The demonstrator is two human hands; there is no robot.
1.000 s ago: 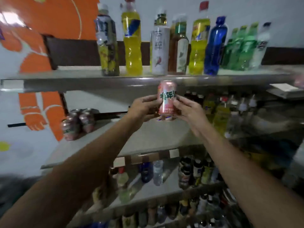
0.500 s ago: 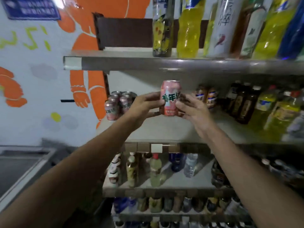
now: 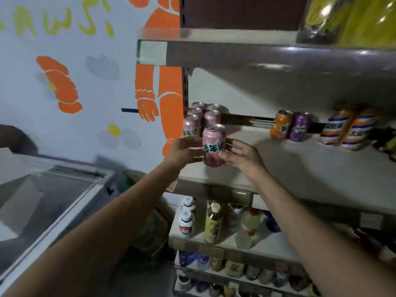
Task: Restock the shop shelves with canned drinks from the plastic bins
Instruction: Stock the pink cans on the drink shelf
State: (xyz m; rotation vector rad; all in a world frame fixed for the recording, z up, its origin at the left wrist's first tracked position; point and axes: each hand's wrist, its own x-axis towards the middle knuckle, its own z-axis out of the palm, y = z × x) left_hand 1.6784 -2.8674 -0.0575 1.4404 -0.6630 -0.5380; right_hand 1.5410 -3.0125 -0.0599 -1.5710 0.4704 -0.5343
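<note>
A pink can (image 3: pixel 213 144) with green lettering stands upright at the left front of the middle shelf (image 3: pixel 300 168). My left hand (image 3: pixel 184 152) grips its left side and my right hand (image 3: pixel 242 154) holds its right side with curled fingers. Just behind it, at the shelf's left end, stands a cluster of several matching pink cans (image 3: pixel 198 117). Whether the held can's base touches the shelf is hidden by my fingers.
An orange can (image 3: pixel 279 127), a purple can (image 3: pixel 299 129) and striped blue-orange cans (image 3: pixel 347 133) stand further right on the same shelf. Bottles fill the lower shelves (image 3: pixel 214 224) and the top shelf (image 3: pixel 257 52). A glass-topped freezer (image 3: pixel 49 202) sits at left.
Both hands have carried the pink can leftwards and down to the shelf's left end, close to the group of pink cans. The view has swung left and nearer.
</note>
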